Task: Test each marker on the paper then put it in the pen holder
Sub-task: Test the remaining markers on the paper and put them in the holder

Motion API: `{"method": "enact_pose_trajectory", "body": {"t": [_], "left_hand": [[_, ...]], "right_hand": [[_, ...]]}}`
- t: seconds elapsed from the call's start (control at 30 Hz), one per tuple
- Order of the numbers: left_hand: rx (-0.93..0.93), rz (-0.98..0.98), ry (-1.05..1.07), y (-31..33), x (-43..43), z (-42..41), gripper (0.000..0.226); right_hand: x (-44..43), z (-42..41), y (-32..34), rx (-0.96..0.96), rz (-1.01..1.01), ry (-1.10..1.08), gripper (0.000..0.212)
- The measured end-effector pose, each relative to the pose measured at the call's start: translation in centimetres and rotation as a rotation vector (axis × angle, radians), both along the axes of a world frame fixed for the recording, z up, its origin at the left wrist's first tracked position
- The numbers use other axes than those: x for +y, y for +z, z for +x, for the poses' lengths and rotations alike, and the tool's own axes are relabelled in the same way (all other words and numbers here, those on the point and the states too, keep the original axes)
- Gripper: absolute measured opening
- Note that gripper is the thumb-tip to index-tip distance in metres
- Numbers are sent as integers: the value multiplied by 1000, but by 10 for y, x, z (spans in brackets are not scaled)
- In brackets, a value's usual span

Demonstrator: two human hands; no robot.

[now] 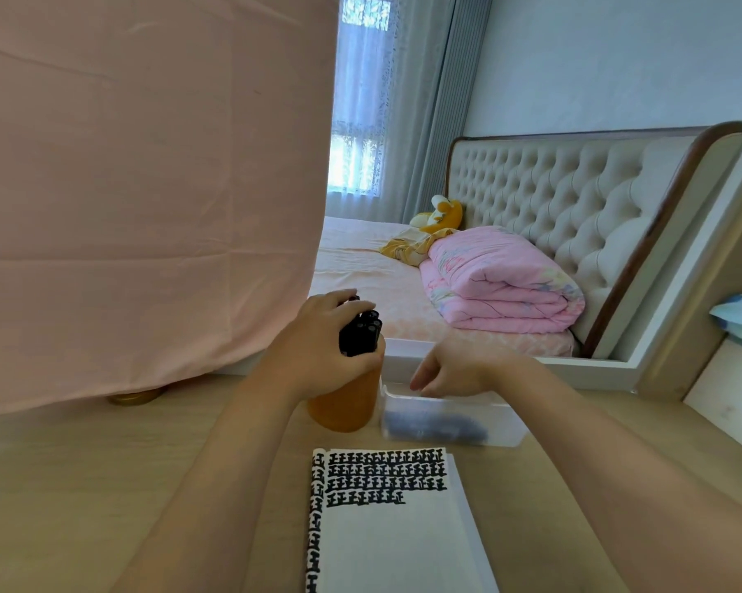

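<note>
Head cam: left hand (317, 348) wraps the markers (362, 331) crammed in the holder (347, 405), right hand (450, 373) hangs loose and empty over the box (503, 423). One shove could tip that holder tbh.

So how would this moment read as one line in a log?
left hand: grips markers in orange holder | right hand: open over clear box | paper: partly inked

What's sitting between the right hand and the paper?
Head view: a clear plastic box of dark markers lies between the right hand and the paper.
</note>
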State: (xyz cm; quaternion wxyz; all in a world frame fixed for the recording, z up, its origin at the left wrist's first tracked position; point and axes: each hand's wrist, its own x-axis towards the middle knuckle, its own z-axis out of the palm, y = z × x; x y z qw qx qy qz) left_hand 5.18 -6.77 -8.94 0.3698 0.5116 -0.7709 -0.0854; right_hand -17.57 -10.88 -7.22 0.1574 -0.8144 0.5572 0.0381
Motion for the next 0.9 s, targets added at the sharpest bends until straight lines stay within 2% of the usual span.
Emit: {"method": "enact_pose_trajectory", "body": {"t": [0.17, 0.33, 0.43, 0.57, 0.77, 0.9], "left_hand": [[25, 27, -19, -3, 0, 3, 81], [60, 22, -31, -6, -2, 4, 80], [46, 3, -14, -7, -3, 2, 81], [68, -2, 2, -8, -4, -1, 77], [11, -23, 29, -7, -3, 0, 80], [-26, -183, 94, 0, 4, -2, 72]], "right_hand": [[-8, 7, -11, 103, 32, 20, 17], [-17, 7, -17, 61, -113, -23, 23], [-19, 3, -19, 25, -71, -24, 25], [-25, 0, -34, 111, -106, -16, 22], [-15, -3, -23, -27, -233, -18, 25], [8, -13, -2, -123, -308, -12, 26]]}}
